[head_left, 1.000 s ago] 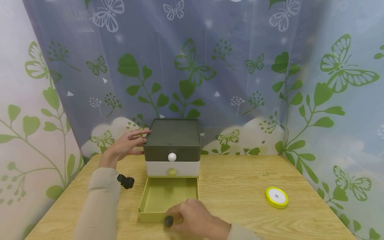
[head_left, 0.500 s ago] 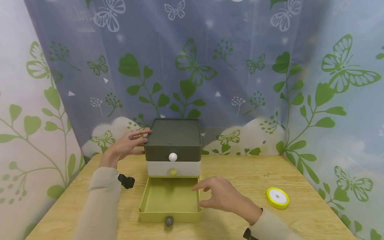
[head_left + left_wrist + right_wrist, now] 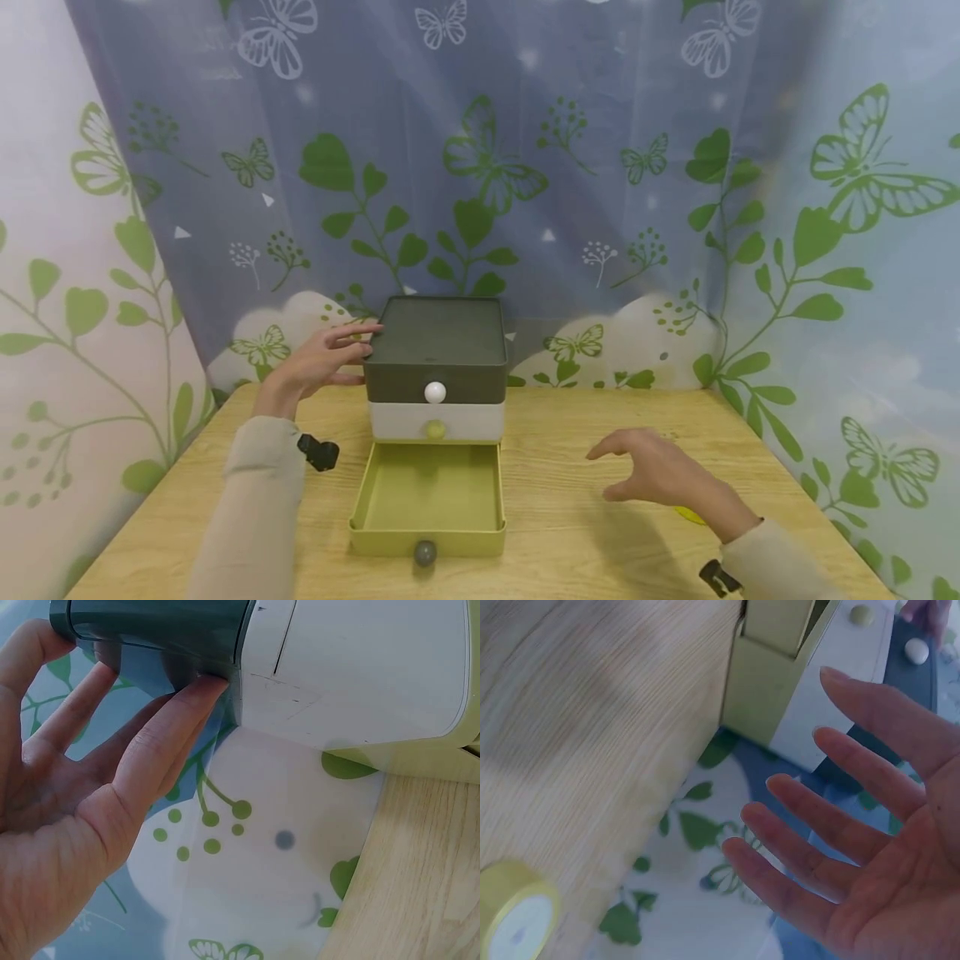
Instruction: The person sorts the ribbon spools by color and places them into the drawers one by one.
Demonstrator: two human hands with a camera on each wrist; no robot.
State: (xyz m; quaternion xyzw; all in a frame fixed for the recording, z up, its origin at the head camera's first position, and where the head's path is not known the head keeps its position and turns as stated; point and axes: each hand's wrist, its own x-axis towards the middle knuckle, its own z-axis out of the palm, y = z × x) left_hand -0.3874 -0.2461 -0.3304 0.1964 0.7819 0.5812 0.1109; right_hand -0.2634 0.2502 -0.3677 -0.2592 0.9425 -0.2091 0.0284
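Observation:
A small desktop drawer box (image 3: 437, 383) stands on the table, with a dark green top tier, a white middle tier and a yellow-green bottom tier. Its bottom drawer (image 3: 427, 492) is pulled out and bare inside, with a grey knob (image 3: 425, 552) in front. My left hand (image 3: 318, 364) rests its fingers on the box's upper left side and top edge; in the left wrist view the fingertips touch the dark tier (image 3: 157, 630). To the right of the box, my right hand (image 3: 660, 468) hangs above the table, fingers apart, holding nothing. Under it, a yellow ribbon spool (image 3: 517, 911) is mostly hidden in the head view.
The wooden table (image 3: 555, 533) reaches back to a blue curtain (image 3: 570, 167) printed with leaves and butterflies, which also hangs at both sides. White (image 3: 435, 392) and yellow-green (image 3: 435, 429) knobs mark the upper drawers, both pushed in.
My right hand has let go of the bottom drawer's grey knob and moved right, over to the ribbon spool. The left hand stays on the box, and the drawer remains out.

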